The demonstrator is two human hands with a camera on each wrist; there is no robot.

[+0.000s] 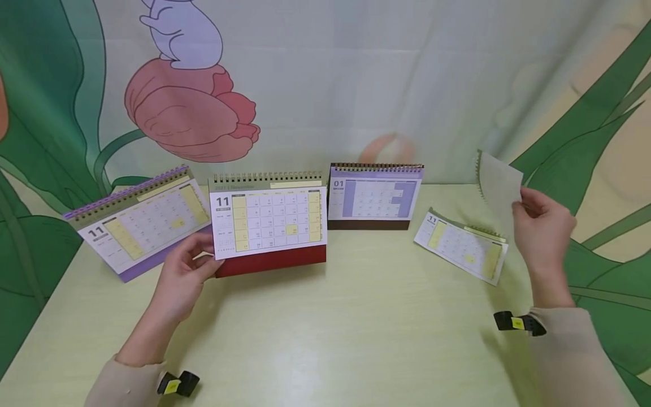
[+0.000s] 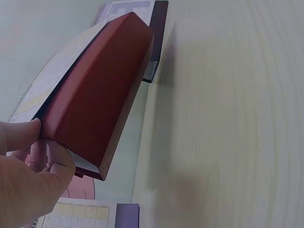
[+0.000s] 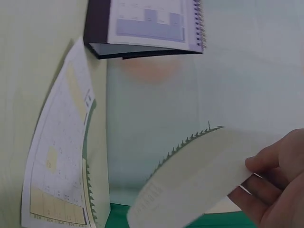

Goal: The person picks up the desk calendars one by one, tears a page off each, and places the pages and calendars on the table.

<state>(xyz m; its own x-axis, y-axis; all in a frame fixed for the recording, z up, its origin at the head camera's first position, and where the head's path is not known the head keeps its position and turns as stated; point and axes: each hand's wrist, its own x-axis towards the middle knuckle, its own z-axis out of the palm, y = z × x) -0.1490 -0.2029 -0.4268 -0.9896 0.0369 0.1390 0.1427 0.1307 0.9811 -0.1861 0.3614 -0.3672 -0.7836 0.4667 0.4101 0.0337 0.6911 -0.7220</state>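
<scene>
My left hand (image 1: 180, 277) grips the lower left corner of a red-based desk calendar (image 1: 269, 220), its thumb at the front. The calendar shows a November page and tilts, with a shadow on the table beneath; its red stand (image 2: 99, 90) fills much of the left wrist view. Off to the right, my right hand (image 1: 544, 232) pinches a loose page (image 1: 498, 183) between thumb and fingers. That page curves, its plain pale side showing, and has a ragged torn edge. Below it on the table lies another torn calendar page (image 1: 460, 243), marked 11 and slightly curled.
A purple-based calendar (image 1: 144, 226) leans at the left, also on page 11. Behind, a dark-based calendar (image 1: 376, 195) stands upright on page 01. The pale wooden table (image 1: 330, 339) meets a printed curtain (image 1: 346, 85) at its back edge.
</scene>
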